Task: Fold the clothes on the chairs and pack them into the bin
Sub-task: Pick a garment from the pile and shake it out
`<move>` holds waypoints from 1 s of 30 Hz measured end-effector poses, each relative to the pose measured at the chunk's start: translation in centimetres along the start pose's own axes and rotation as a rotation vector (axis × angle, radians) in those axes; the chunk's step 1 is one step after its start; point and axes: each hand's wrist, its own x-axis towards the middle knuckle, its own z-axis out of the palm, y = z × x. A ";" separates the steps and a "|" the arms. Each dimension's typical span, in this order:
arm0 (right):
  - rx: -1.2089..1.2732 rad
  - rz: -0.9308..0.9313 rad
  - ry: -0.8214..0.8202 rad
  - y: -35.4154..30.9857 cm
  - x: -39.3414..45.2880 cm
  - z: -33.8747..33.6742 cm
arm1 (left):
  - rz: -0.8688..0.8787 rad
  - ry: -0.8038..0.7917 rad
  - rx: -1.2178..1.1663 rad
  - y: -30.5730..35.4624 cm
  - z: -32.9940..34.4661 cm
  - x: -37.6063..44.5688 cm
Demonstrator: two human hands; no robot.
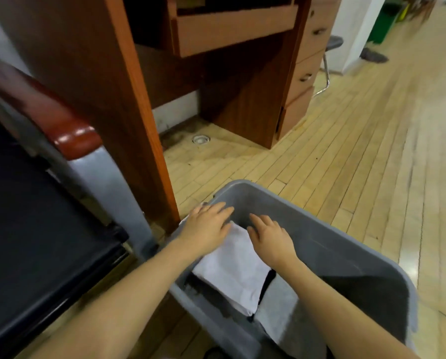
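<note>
- Folded white garment [232,270] in the grey plastic bin [346,244], against the bin's 9 o'clock wall; appears to rest on darker fabric, a black edge showing at its 5 o'clock corner; what lies beneath not resolvable.
- Long axis of the garment running 11 o'clock to 5 o'clock, roughly parallel to the near-left wall of the bin.
- Left hand [206,226] flat, fingers straight and together, pointing toward 1 o'clock; palm over the garment's 11 o'clock end, fingertips reaching the bin's far corner; pressing or merely touching, cannot tell.
- Right hand [271,235] flat too, fingers extended toward 11 o'clock; heel at the garment's 1 o'clock edge, fingertips past it over the bin's inner wall; nothing gripped by either hand.
- Both hands at the far end of the garment, left one covering more of it; bulk of the cloth lying toward 6 o'clock from the palms, between the forearms.
- Lighter grey cloth [281,317] in the bin at 5 o'clock from the white piece, just beside it.
- Judgement: placing step near done; seating the garment flat probably calls for a downward press from the left hand, nearer and better centred.
- Black seat of the chair [35,216] at 9 o'clock of the bin, no clothes visible on the part in view; wooden desk [118,99] at 12 o'clock.
</note>
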 end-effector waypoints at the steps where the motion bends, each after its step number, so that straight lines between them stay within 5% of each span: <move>1: 0.000 -0.029 0.033 -1.2 -0.3 -1.5 | 0.004 0.041 0.015 -0.2 -1.8 -0.9; 12: 0.069 -0.426 0.300 -16.3 -4.9 -11.9 | -0.188 0.414 0.103 -3.2 -16.2 -16.7; 20: 0.160 -0.725 0.273 -32.7 -10.1 -10.0 | -0.510 0.504 0.140 -9.3 -19.3 -33.2; 30: 0.165 -1.038 0.042 -52.6 -18.1 -2.8 | -0.945 0.511 0.249 -16.7 -19.3 -53.6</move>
